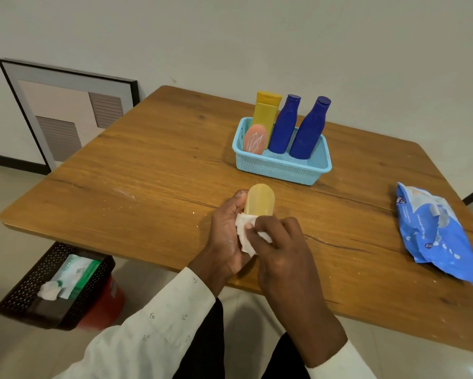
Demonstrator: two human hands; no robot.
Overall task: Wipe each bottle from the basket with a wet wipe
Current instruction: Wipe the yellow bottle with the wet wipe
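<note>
Left hand (pixel 225 231) grips the tan bottle (pixel 259 200) over the desk (pixel 147 170), just nearer than the blue basket (pixel 281 166). Right hand (pixel 279 236) pinches the wet wipe (pixel 244 236) against its lower body. Recommended: rotate bottle, cover rounded end too

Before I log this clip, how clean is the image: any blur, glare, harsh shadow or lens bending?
Head view: soft, even light, with only faint shadows beside the basket and under the hands; slight sheen on the table, no harsh glare. The yellow bottle, wipe, left hand and right hand look sharp. Wide-angle bending shows in the table edges and the leaning frame.
</note>
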